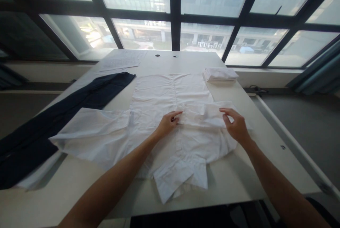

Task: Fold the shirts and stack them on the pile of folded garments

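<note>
A white shirt (159,114) lies spread flat on the pale table (239,182), collar toward me and hem toward the window. Its right sleeve (204,114) is folded across the body; the other sleeve (92,125) stretches out to the left. My left hand (168,123) pinches the cuff end of the folded sleeve near the shirt's middle. My right hand (235,125) rests at the sleeve's shoulder end, fingers curled and pressing the cloth.
Dark navy trousers (53,121) lie along the table's left side. A stack of folded white cloths (220,74) sits at the far right corner, and paper sheets (120,61) at the far left. Large windows run behind the table.
</note>
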### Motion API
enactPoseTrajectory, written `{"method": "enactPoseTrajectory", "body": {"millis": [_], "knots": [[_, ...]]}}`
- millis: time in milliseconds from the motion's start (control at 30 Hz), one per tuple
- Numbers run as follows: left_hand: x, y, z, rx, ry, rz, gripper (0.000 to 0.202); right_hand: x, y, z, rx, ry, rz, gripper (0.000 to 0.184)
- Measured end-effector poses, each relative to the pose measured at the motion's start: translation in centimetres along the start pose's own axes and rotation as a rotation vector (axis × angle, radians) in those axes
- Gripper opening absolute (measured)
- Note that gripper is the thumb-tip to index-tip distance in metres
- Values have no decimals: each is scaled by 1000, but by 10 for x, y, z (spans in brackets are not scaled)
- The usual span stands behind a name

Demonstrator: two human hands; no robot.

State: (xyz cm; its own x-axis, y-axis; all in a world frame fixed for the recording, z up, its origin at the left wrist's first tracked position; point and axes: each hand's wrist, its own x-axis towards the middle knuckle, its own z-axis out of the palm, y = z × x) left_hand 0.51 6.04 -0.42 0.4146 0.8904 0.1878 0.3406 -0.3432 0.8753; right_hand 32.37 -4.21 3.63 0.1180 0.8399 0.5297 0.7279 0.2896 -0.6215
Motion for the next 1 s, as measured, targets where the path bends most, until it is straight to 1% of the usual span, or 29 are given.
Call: {"method": "enactPoseTrajectory", "body": {"millis": [67, 133, 200, 267, 367, 467, 567, 633, 700, 800, 900, 1000], "knots": [[-1, 4, -2, -23, 17, 19, 46, -1, 27, -14, -72, 100, 73, 29], [-1, 12, -5, -100, 54, 40, 46, -5, 49, -22, -127, 162, 125, 31], [1, 22, -9, -217, 103, 55, 45, -9, 61, -25, -163, 190, 145, 35], [5, 34, -17, -393, 143, 25, 46, -10, 65, -26, -164, 207, 153, 38], [15, 49, -37, -684, 209, -44, 49, -7, 62, -28, -102, 238, 190, 41], [26, 54, -62, -860, 332, -49, 41, -10, 53, -28, -45, 199, 236, 47], [31, 43, -82, -983, 418, -61, 35, -27, 42, -21, -8, 103, 287, 63], [33, 30, -90, -1052, 443, -103, 35, -45, 33, -13, -22, 66, 321, 75], [33, 16, -94, -1119, 472, -162, 38, -63, 25, -5, -92, 41, 324, 82], [34, 5, -99, -1203, 538, -240, 45, -80, 18, 2, -191, -14, 334, 79], [33, 4, -109, -1226, 585, -258, 47, -84, 15, 3, -241, -30, 347, 72], [33, 7, -123, -1239, 603, -254, 44, -85, 12, -2, -286, -34, 260, 68]]}}
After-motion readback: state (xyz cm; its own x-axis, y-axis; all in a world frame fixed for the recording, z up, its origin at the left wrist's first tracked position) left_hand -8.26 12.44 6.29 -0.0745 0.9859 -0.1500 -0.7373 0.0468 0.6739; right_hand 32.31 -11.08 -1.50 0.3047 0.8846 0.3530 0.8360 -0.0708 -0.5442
